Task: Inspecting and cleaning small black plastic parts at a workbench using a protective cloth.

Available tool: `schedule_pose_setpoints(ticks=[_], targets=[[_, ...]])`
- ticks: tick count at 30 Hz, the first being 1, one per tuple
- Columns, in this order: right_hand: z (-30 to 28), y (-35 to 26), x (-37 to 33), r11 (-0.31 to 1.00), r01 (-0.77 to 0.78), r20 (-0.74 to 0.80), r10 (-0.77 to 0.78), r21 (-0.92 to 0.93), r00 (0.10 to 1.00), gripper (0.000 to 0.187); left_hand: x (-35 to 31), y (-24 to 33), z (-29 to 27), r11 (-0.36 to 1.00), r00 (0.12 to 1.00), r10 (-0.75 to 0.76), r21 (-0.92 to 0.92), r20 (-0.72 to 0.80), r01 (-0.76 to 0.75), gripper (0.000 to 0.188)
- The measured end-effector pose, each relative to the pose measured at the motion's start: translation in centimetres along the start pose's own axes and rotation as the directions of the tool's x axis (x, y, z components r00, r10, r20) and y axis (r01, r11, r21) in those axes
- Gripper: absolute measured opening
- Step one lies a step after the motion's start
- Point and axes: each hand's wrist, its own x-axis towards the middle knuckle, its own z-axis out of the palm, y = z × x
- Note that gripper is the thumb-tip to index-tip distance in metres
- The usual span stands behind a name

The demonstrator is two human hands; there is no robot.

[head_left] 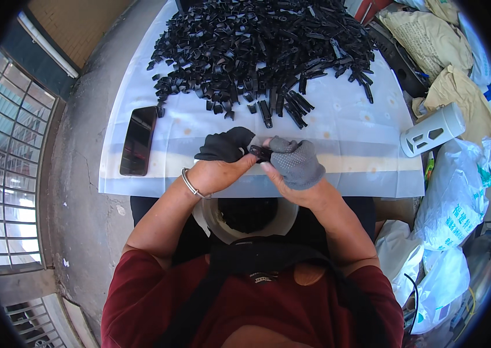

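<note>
Over the near edge of the table, my left hand (220,161), partly covered by a black glove, meets my right hand (296,165), which wears a grey dotted glove. Both hands' thumbs and fingers are closed on a small black plastic piece (261,153) between them. Its exact shape is partly hidden by the fingers. Beyond the hands spreads a large heap of black plastic pieces (245,58), some short and curved, others long and narrow. Below the hands, by my lap, sits a pale round bucket (211,220) with dark contents.
A white patterned cloth (350,124) covers the table. On its left lies a black phone (138,141); at its right edge, a white perforated cylinder (433,130) lies tilted. Stuffed sacks (425,37) and white plastic bags (451,197) crowd the right side. A barred window (11,151) stands left.
</note>
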Motion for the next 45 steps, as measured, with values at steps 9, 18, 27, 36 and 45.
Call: schedule_pose_setpoints(ticks=[9,18,27,36,45], targets=[[1.1,-0.5,-0.1,1.0,0.016,-0.026,-0.016,-0.012,1.0,0.02,-0.8,0.5,0.9,0.821,0.986,-0.103,-0.549,0.131,0.158,0.04],[-1.0,-0.2,-0.9,0.968,-0.011,0.082,0.033,-0.25,0.996,0.02,-0.4,0.3,-0.5,0.889,0.968,-0.24,-0.386,0.067,0.247,0.044],[-1.0,-0.6,-0.6,0.918,0.068,0.113,-0.025,-0.391,0.993,0.019,-0.3,0.8,-0.8,0.954,0.989,-0.103,-0.272,0.105,0.129,0.04],[1.4,-1.0,-0.7,0.974,0.094,0.101,-0.075,-0.204,0.992,0.022,-1.1,1.8,-0.5,0.997,0.994,-0.023,-0.074,0.104,0.031,0.032],[1.0,4.1,3.5,0.815,0.012,0.037,0.012,-0.579,0.999,0.023,2.5,-3.3,-0.7,0.83,0.977,0.09,0.557,-0.191,0.033,0.019]])
